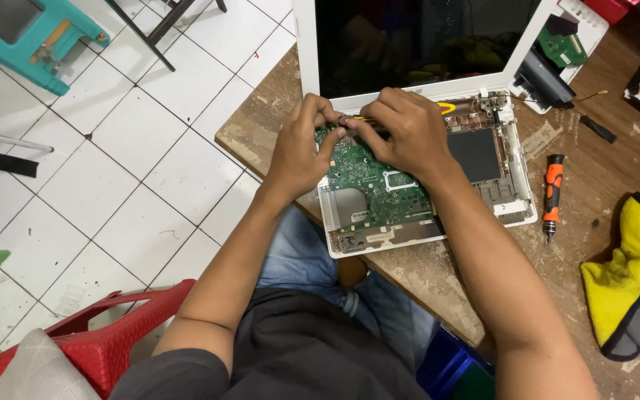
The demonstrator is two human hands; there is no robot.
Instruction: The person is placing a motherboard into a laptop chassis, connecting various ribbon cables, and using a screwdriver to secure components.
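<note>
- White floor tiles (112, 148) fill the left of the view; a worn wooden workbench (616, 170) runs across the right, and a seated person leans over its corner.
- On the bench lies an opened white laptop (516, 185), its dark screen (424, 37) tilted back away from the person and its base stripped to show a green circuit board (372, 181).
- Both hands meet at the far edge of the board, near the hinge line.
- Left hand (301, 152): thumb and fingers pinched together on something small at the board's upper left corner; what it holds is too small to tell.
- Right hand (405, 130): fingers curled closed around a thin yellow tool (446, 107), which seems to run left to right, roughly along the hinge, with one end showing past the knuckles to the right.
- That tool's near end lies where the two sets of fingertips touch, so both hands are equally close to the working spot.
- An orange and black screwdriver (552, 194) lies well apart to the right, its long axis pointing towards the person.
- Further right sits a yellow and grey cloth (635, 278).
- A red plastic stool (105, 333) stands by the person's left side.
</note>
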